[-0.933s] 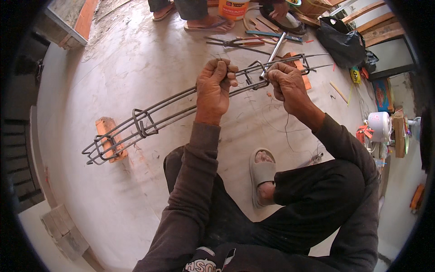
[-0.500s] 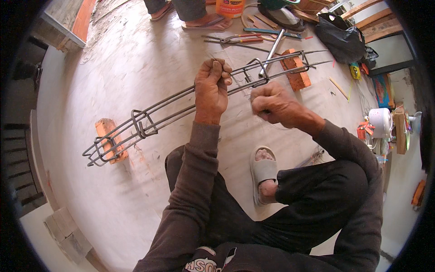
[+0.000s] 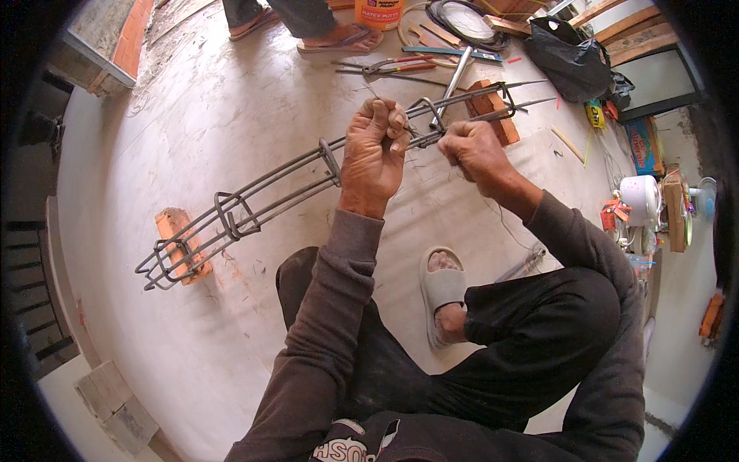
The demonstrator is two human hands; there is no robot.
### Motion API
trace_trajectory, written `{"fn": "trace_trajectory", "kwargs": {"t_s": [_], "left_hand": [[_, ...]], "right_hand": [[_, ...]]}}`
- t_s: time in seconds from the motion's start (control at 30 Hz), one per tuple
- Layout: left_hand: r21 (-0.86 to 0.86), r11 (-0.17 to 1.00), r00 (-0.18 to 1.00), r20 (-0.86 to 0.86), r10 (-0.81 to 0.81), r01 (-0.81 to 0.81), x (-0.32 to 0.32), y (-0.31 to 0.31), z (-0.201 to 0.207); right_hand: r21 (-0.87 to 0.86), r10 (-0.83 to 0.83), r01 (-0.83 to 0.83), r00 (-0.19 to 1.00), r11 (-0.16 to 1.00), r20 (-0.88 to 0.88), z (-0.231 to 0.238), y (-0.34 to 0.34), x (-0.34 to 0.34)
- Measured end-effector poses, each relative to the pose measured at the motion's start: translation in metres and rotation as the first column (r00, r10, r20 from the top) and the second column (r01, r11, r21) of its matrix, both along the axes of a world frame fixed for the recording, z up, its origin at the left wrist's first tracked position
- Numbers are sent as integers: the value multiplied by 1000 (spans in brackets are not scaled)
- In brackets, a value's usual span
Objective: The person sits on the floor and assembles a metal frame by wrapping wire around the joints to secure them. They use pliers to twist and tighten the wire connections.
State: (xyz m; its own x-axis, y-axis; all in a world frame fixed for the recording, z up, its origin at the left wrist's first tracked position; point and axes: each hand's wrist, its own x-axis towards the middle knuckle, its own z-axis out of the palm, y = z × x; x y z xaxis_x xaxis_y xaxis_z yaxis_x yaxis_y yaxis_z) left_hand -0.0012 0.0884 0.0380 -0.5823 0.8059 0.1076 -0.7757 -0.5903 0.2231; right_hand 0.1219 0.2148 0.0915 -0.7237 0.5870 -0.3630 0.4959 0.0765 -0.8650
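A long rebar cage [image 3: 277, 171] of thin bars and bent stirrups lies slantwise before me, propped near its ends on a left brick [image 3: 187, 266] and a right brick [image 3: 504, 129]. Over its middle, my left hand [image 3: 372, 165] is closed, pinching thin wire [image 3: 371, 89] whose ends stick up past the fingertips. My right hand [image 3: 479, 158] is closed at the cage's near side, beside a stirrup; what its fingers hold is hidden. Thin loose wire [image 3: 504, 223] trails below the right wrist.
Pliers [image 3: 377, 69] with red handles, a metal tube [image 3: 454, 81] and a coil of wire [image 3: 462, 35] lie beyond the cage. A person's sandalled foot [image 3: 335, 38] stands at the far side. A black plastic bag [image 3: 566, 58] and a white pot-like container [image 3: 640, 202] are on the right.
My right hand has moved up and closer to the cage and my left hand. The left hand has shifted slightly right, showing a stirrup beside it. The view has shifted a little.
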Motion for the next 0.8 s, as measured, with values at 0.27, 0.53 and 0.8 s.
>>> {"fn": "trace_trajectory", "kwargs": {"t_s": [0.27, 0.53, 0.8], "left_hand": [[-30, 999, 1000, -8, -23, 23, -8, -3, -11], [-87, 996, 988, 147, 42, -30, -2, -1, -3], [77, 989, 988, 80, -131, 125, -1, 3, -3]], "right_hand": [[121, 573, -565, 818, 816, -45, 14, -30, 3], [-95, 360, -392, 900, 915, -244, 26, -23, 13], [-106, -79, 55, 968, 993, -238, 10, -6, 10]]}}
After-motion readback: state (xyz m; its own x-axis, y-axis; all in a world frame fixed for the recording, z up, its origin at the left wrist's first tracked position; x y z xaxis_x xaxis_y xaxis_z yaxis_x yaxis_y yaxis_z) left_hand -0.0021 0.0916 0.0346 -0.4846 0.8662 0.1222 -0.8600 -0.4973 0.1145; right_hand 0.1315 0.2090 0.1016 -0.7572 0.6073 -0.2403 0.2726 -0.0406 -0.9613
